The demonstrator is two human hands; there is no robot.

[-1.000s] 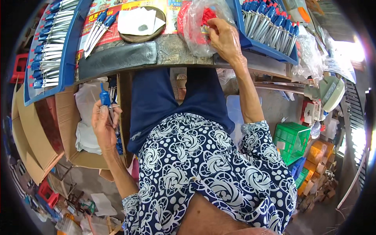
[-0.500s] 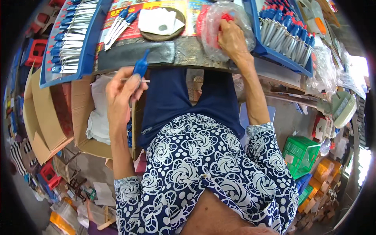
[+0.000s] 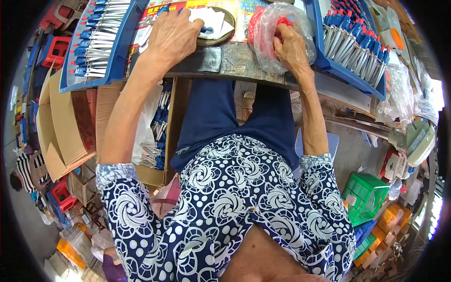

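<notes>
Workbench: blue tip beside left fingers, red pieces beside right fingers.

A green plastic crate stands upright; orange containers crowd just beside it; well to the crate's left — a red stool; farther left still — black-and-white striped cloth.

Main print: sheet on the table, between 11 and 12 o'clock, bold red characters on a yellow band. Its blue-and-yellow part just past 12 carries finer print, too small to read. Trousers have a small white mark toward 9 (can't tell if it's lettering).
</notes>
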